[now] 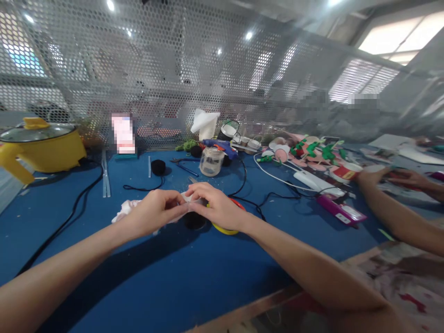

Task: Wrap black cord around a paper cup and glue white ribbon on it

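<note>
My left hand (161, 207) and my right hand (218, 206) meet above the blue table, fingertips and thumbs pinched together. Between them is a small, thin whitish piece (187, 196), mostly covered by the fingers, so its kind is unclear. Just beneath sits a dark round object (194, 222), partly hidden. A yellow ring-shaped item (226, 230) with a red edge lies under my right hand. Beside my left wrist is a crumpled pale pink-white cloth or tissue (125, 210).
Behind my hands are a clear plastic jar (211, 163), a blue glue gun (222, 146), pliers (185, 165) and a black yarn ball (158, 167). A yellow electric pot (45, 145) stands left. Cables and a purple-white box (342, 210) lie right, near a co-worker's arm (391, 208).
</note>
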{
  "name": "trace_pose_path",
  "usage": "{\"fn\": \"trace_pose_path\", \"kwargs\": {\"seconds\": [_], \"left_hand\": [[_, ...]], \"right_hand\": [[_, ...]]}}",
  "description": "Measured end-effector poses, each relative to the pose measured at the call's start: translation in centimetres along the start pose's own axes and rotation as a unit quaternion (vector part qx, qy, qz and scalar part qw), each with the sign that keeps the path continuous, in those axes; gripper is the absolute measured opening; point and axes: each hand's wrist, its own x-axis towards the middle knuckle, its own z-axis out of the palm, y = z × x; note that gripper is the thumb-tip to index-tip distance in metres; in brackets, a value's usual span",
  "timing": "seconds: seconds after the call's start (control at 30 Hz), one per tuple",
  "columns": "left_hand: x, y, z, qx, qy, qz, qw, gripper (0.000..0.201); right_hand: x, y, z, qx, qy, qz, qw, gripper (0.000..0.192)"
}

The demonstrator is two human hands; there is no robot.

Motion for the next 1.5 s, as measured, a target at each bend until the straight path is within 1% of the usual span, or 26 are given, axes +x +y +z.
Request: {"fn": "trace_pose_path", "kwargs": {"seconds": [0.07,0.13,0.2,0.27,0.37,0.43,0.5,0.57,0.63,0.7,0.77,0.83,0.93,1.0,1.13,1.23,1.33,1.43,1.5], "left_hand": [[0.3,-0.2,-0.1,-0.032,0.003,-0.004,0.999,0.032],[0.6,-0.4,-0.3,-0.056,0.009,-0.023,0.998,0.030],[0.8,-0.5,-0.4,-0.076,0.026,-0.047,0.996,0.026],[1.0,-0.7,-0.6,-0.100,0.051,-0.071,0.991,0.024],[1.2,-1.2,-0.8,-0.132,0.087,-0.083,0.984,0.021],[1.2,-1.6,-0.9,-0.135,0.095,-0.079,0.983,0.020],[1.3,-1.9,-1.0,-0.131,0.091,-0.074,0.984,0.020],[1.3,-1.9,-0.9,-0.134,0.082,-0.076,0.985,0.020],[1.3,-1.8,-0.8,-0.148,0.075,-0.084,0.983,0.020],[1.2,-1.6,-0.7,-0.169,0.072,-0.086,0.979,0.020],[1.2,-1.4,-0.5,-0.194,0.076,-0.079,0.975,0.020],[1.1,-1.2,-0.2,-0.215,0.085,-0.069,0.970,0.020],[0.8,-0.8,0.3,-0.232,0.108,-0.063,0.965,0.020],[0.6,-0.5,0.5,-0.236,0.120,-0.054,0.963,0.019],[0.1,0.3,0.8,-0.233,0.140,-0.013,0.962,0.015],[-0.1,0.6,0.7,-0.224,0.157,0.021,0.962,0.012],[-0.3,0.4,0.4,-0.198,0.171,0.055,0.963,0.012],[-0.3,0.1,0.2,-0.136,0.194,0.100,0.966,0.013],[-0.4,0.0,0.0,-0.088,0.211,0.117,0.966,0.014]], "right_hand": [[0.6,0.1,-0.2,-0.015,-0.010,-0.005,1.000,0.007],[1.3,0.3,-0.3,-0.031,-0.029,-0.004,0.999,0.007],[2.1,0.5,-0.3,-0.050,-0.046,-0.004,0.998,0.006],[2.9,0.7,0.0,-0.068,-0.048,-0.005,0.997,0.006],[3.7,1.0,0.7,-0.096,-0.011,-0.008,0.995,0.009],[3.8,1.4,1.2,-0.113,0.014,-0.018,0.993,0.010],[3.7,1.7,1.6,-0.119,0.025,-0.028,0.992,0.009],[3.3,2.0,1.7,-0.118,0.040,-0.029,0.992,0.014],[2.7,1.9,1.4,-0.117,0.075,-0.024,0.990,0.021],[1.9,1.4,0.9,-0.119,0.126,-0.020,0.985,0.020],[1.1,0.5,0.4,-0.120,0.174,-0.017,0.977,0.012],[0.3,-0.5,0.2,-0.115,0.193,-0.006,0.974,0.007],[-0.7,-1.7,0.2,-0.093,0.180,0.006,0.979,0.008],[-0.9,-2.3,0.4,-0.085,0.176,0.002,0.981,0.007],[-0.4,-2.7,0.6,-0.083,0.169,-0.014,0.982,0.014],[0.3,-2.9,0.7,-0.061,0.164,-0.013,0.985,0.011],[0.8,-2.9,0.8,-0.013,0.167,0.007,0.986,0.008],[1.3,-2.9,0.8,0.034,0.177,0.014,0.983,0.010],[1.6,-2.9,0.9,0.045,0.181,0.010,0.982,0.011]]}}
